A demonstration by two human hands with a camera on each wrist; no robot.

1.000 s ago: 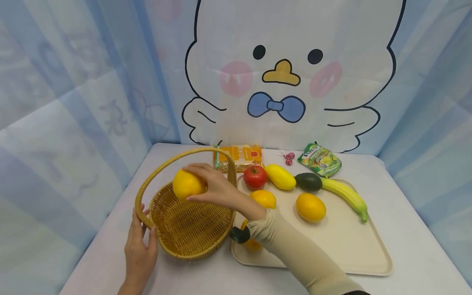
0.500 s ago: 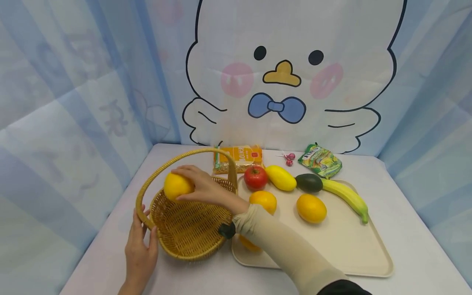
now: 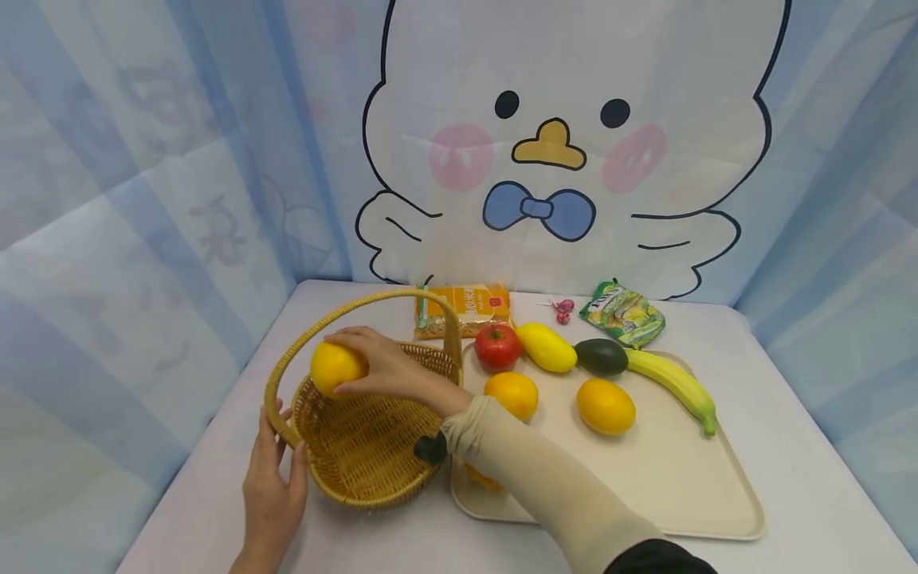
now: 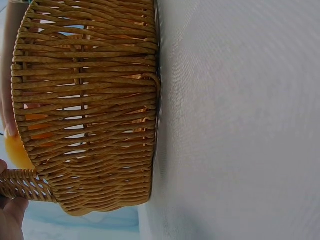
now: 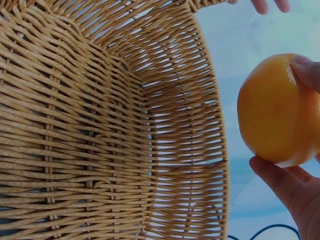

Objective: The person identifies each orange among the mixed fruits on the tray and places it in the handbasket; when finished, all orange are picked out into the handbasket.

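A brown wicker basket (image 3: 369, 446) with a tall arched handle (image 3: 362, 300) stands at the left of the table. My left hand (image 3: 274, 496) grips the left foot of that handle, thumb in front and fingers behind. Above the basket's back left rim, under the arch, my right hand (image 3: 390, 368) holds a yellow-orange round fruit, apparently an orange (image 3: 335, 369). In the right wrist view thumb and fingers pinch the orange (image 5: 272, 112) from opposite sides, apart from the wicker wall (image 5: 185, 125). Through the weave in the left wrist view, only part of the orange (image 4: 17, 152) shows.
Right of the basket lies a cream tray (image 3: 645, 486) with an apple (image 3: 497, 347), a yellow fruit (image 3: 547, 347), a dark green fruit (image 3: 601, 355), a banana (image 3: 677, 383) and more oranges (image 3: 606, 406). Behind are an orange packet (image 3: 466, 309), lollipops (image 3: 563, 308) and a green bag (image 3: 624, 312).
My right hand has moved left with the orange, from over the basket's middle back to its back left rim. The left hand and basket have stayed in place.
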